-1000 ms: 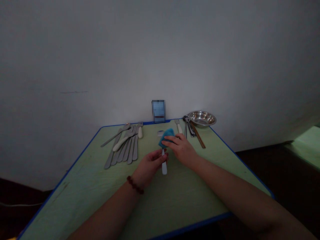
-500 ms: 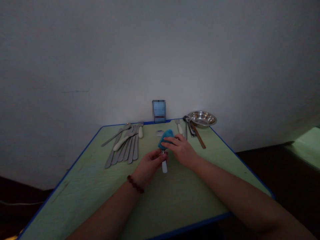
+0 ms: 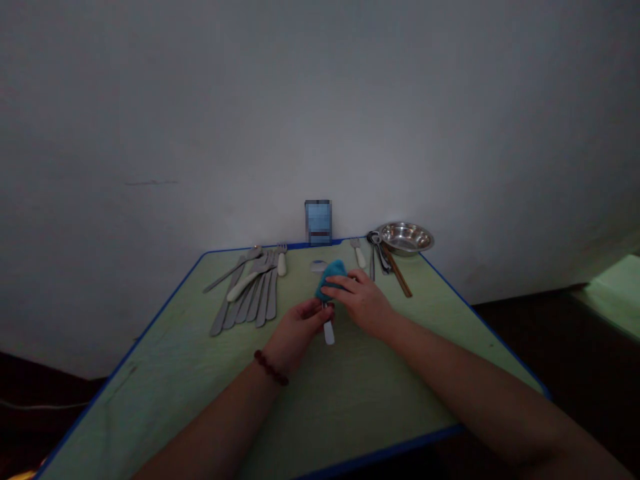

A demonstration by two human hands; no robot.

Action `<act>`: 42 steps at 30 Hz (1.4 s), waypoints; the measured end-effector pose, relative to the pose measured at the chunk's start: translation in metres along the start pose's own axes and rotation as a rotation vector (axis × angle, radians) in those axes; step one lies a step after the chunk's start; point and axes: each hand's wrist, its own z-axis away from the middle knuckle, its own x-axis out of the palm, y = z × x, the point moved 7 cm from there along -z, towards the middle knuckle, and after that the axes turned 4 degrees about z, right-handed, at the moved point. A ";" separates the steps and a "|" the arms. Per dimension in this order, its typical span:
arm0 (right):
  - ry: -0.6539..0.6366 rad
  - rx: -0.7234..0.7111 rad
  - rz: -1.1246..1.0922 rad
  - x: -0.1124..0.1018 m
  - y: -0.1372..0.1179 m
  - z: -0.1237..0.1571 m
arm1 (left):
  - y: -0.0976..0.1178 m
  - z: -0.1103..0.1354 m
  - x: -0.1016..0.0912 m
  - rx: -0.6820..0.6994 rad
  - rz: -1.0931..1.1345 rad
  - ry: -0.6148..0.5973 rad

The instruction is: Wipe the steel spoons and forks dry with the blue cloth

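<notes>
Where a pale grey wall [image 3: 320,113] meets its far edge, a green desk [image 3: 345,393] with blue edging runs out toward the viewer, its sides angling away over a dark floor [image 3: 520,347]. A lit green patch [image 3: 613,293] shows at the far right. Along the far edge stand a pixelated rectangular object [image 3: 318,222] and a stainless steel bowl [image 3: 406,239]. By the bowl lie wooden chopsticks [image 3: 397,280] and a bunch of spoons [image 3: 377,255], with a cream-handled fork [image 3: 358,253] just beside them and a row of steel cutlery [image 3: 250,292] toward the left corner. Near the desk's middle, the left hand [image 3: 295,330], a bead bracelet [image 3: 271,368] on its wrist, closes on the white handle of a spoon [image 3: 329,333]. The right hand [image 3: 360,301] pinches a blue cloth [image 3: 331,279] around the spoon's neck, its fingers just beside the left hand's. Compared with a second ago, the cloth sits slightly lower on the spoon, and less handle shows below the left hand.
</notes>
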 end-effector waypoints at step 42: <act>-0.003 -0.010 0.027 -0.005 -0.008 0.000 | -0.001 -0.005 -0.008 -0.016 0.057 -0.062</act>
